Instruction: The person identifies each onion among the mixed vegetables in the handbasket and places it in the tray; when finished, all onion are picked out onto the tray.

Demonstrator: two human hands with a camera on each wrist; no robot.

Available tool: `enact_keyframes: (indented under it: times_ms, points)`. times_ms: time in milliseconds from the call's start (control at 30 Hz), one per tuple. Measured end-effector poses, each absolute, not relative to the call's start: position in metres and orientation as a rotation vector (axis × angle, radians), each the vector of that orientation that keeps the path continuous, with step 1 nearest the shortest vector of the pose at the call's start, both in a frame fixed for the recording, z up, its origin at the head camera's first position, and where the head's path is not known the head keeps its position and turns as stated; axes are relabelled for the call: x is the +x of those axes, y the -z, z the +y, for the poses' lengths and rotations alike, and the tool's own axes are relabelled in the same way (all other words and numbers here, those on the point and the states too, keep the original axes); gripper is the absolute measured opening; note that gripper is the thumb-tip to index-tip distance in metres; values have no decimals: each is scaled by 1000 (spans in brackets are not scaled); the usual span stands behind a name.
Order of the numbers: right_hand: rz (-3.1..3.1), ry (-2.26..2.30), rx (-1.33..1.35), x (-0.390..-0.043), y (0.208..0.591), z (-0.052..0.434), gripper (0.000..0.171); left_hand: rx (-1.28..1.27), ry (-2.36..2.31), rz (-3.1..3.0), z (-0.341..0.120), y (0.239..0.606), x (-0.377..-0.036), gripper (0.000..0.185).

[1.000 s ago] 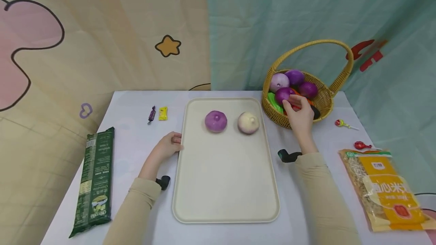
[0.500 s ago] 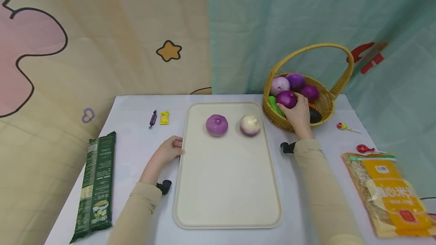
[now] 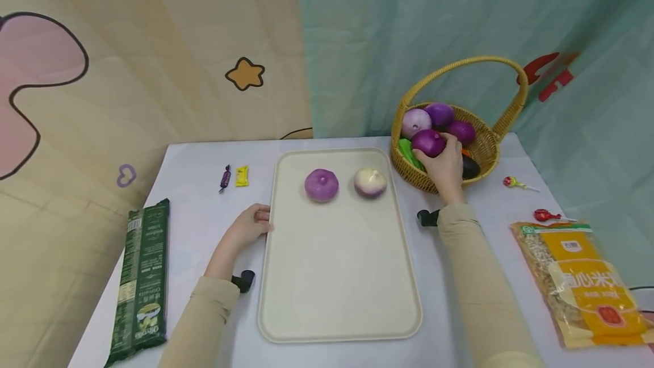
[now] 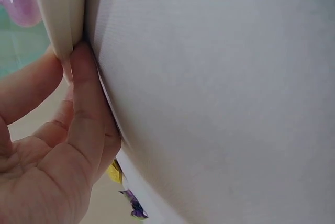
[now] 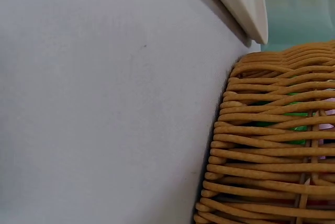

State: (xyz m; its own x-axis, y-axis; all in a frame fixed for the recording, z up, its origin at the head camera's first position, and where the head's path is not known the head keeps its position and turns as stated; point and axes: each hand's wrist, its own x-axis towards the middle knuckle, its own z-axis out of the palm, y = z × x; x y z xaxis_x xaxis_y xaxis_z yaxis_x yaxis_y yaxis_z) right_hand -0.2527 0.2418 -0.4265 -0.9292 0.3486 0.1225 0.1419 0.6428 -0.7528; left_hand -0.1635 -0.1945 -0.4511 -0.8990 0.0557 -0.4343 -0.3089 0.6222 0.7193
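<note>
Moved since one second ago: right hand (image 3: 446,168), now farther onto a dark purple onion (image 3: 429,142), thumb and fingers curled round it from opposite sides. Onion held: inside the wicker basket (image 3: 416,174), among other purple pieces and a green one (its type cannot be told). Left hand (image 3: 250,225): thumb and fingers pinching the left edge of a cream tray (image 3: 337,277), thumb above, fingers beneath. On the tray, far end: one light purple onion (image 3: 321,185), one white-and-purple vegetable (image 3: 370,182), apart. Beyond the left hand: one purple-wrapped sweet (image 3: 225,178), one yellow sweet (image 3: 242,176). Far left: one green packet (image 3: 140,280). Right: two lollipops (image 3: 546,215), one orange-labelled bag (image 3: 587,288).
</note>
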Motion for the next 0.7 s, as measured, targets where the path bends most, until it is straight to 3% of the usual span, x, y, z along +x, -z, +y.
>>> enact_keyframes:
  times_ms: [367, 700]
  points:
    - [-2361, -1482, -348, -230, 419, 244, 78, -194, -1208, 2401, -194, 456, -167, 50]
    - [-2534, -1742, 127, -165, 418, 152, 74, -208, -1177, 2412, -196, 450, -165, 51]
